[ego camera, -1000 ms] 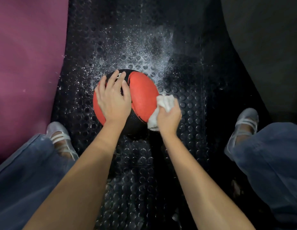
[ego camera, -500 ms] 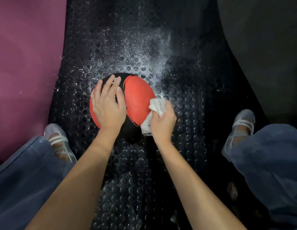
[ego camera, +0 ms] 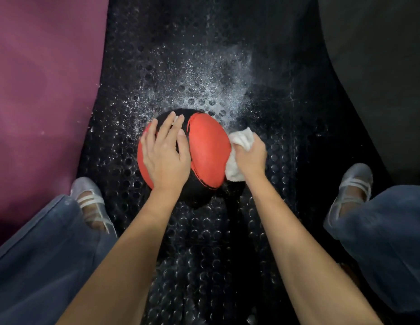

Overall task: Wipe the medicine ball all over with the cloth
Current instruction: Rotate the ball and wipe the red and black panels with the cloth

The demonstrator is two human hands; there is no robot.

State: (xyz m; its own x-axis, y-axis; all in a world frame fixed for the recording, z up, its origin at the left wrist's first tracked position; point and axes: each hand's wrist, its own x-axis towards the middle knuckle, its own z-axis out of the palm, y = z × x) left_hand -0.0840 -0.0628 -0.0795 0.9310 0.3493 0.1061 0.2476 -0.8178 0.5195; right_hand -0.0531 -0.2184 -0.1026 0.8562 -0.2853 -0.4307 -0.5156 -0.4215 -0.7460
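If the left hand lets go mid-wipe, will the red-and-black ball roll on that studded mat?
Probably somewhat: the round red-and-black medicine ball sits free on the black studded rubber mat, steadied only by the left hand. Sideways pressure from the white cloth could nudge it. The studs likely limit rolling.

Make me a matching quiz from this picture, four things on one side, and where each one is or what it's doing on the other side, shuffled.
Column one:
1. left hand
2. right hand
3. white cloth
4. white speckles

Column two:
A. bunched against the right side of the medicine ball
B. scattered on the black studded mat beyond the ball
C. lies flat on top of the ball, fingers spread
D. grips the cloth

Pairs: 1-C, 2-D, 3-A, 4-B
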